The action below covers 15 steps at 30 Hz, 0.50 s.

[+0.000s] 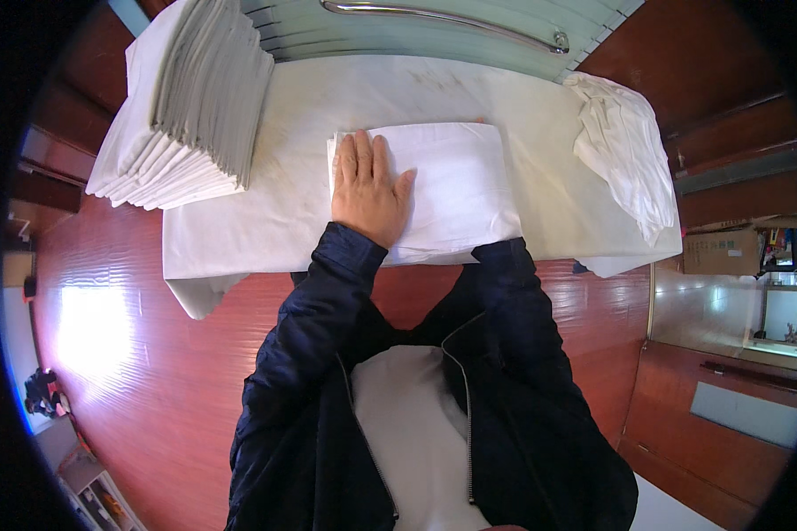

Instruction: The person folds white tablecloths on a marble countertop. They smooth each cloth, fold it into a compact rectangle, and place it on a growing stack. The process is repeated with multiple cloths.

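Observation:
A folded white cloth [451, 179] lies before me on a table covered with a white cloth [292, 226]. Flat on its left part rests my left hand [370, 189], palm down, thumb spread from the fingers. The right sleeve ends at the folded cloth's lower right corner; my right hand is hidden, seemingly under or inside the fabric, so its grip cannot be seen. A tall stack of folded white cloths [202, 99] stands at the table's left end. At the right end a crumpled white cloth [621, 143] hangs partly over the edge.
Behind the table is a pale green panel with a curved metal handle [451, 18]. Reddish wooden furniture [710, 60] stands at the right, near a cardboard box [720, 252]. A shiny red floor [173, 345] surrounds the table. Shelving [99, 494] is at the lower left.

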Motion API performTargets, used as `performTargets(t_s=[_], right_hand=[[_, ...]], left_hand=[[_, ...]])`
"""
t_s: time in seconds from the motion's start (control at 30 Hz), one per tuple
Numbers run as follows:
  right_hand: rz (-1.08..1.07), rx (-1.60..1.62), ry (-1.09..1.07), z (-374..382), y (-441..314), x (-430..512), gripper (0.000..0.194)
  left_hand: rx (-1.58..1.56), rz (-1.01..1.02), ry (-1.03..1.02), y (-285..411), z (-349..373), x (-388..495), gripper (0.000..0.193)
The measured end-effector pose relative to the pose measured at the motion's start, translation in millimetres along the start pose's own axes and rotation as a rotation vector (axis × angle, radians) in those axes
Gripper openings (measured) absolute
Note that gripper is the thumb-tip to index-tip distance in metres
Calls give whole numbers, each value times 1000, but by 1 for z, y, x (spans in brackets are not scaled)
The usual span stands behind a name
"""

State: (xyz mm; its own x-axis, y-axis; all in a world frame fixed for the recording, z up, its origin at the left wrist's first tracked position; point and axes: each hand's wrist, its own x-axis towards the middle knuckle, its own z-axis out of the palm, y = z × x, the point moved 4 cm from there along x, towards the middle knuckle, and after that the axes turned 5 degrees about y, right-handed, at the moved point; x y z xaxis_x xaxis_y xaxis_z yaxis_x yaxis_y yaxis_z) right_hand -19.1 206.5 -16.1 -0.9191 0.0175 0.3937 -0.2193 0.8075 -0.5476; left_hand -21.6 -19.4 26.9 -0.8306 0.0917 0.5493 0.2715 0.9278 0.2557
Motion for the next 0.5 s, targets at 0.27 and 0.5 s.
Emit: performTargets(t_s=[0.27, 0.5], right_hand=[[-181, -109, -297, -35, -67, -60, 43], [489, 112, -36, -144, -65, -81, 22]], left_hand=[[23, -3, 16, 1, -5, -2, 70], [11, 16, 21, 4, -8, -1, 76]])
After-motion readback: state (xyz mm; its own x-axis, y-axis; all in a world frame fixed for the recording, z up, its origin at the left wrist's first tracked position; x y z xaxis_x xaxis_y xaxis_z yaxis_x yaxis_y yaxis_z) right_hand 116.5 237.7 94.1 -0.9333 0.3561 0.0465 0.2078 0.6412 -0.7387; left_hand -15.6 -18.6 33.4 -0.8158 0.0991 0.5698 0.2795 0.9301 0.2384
